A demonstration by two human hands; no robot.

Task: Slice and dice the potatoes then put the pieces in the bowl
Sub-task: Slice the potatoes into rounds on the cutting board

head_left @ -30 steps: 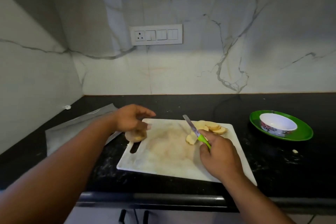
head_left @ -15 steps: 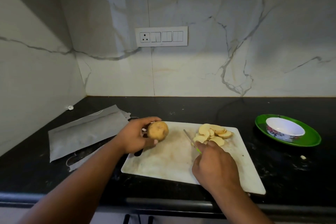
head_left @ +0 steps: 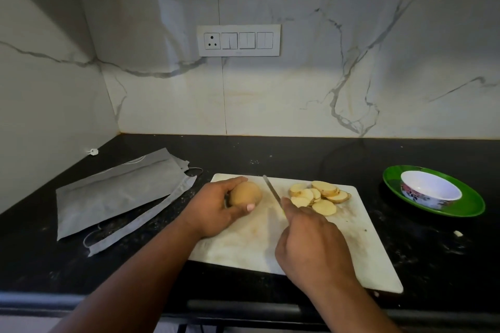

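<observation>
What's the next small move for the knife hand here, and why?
Probably bring the knife left onto the whole potato and start the first slice. The left hand already grips that potato on the cutting board, the right hand holds the knife with its blade between potato and sliced pile, and the bowl looks empty.

The right hand [head_left: 311, 240] covers the handle of the small knife with the thin grey blade [head_left: 272, 192], so only the blade shows. The left hand [head_left: 213, 211] hides the near side of the round brown whole potato [head_left: 246, 193]. Both arms are cut off by the bottom edge. The tiny white bit [head_left: 457, 233] on the black table [head_left: 270, 154] is too small to tell.
</observation>
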